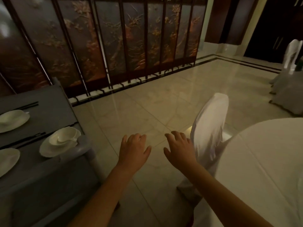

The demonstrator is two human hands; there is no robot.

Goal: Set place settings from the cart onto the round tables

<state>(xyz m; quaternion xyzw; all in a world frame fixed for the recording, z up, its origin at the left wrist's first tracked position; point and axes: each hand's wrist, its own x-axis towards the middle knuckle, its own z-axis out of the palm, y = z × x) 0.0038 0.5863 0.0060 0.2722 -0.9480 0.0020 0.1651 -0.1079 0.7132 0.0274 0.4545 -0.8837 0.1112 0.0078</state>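
A grey cart stands at the left with white place settings on top. The nearest setting is a plate with a bowl and spoon in it, and black chopsticks lie beside it. More plates sit farther left. The round table with a white cloth fills the lower right. My left hand and my right hand hover over the floor between cart and table, palms down, fingers relaxed, holding nothing.
A chair in a white cover stands against the round table, just right of my right hand. A carved folding screen lines the back. Another covered chair and draped table are at far right. Pale tiled floor lies between.
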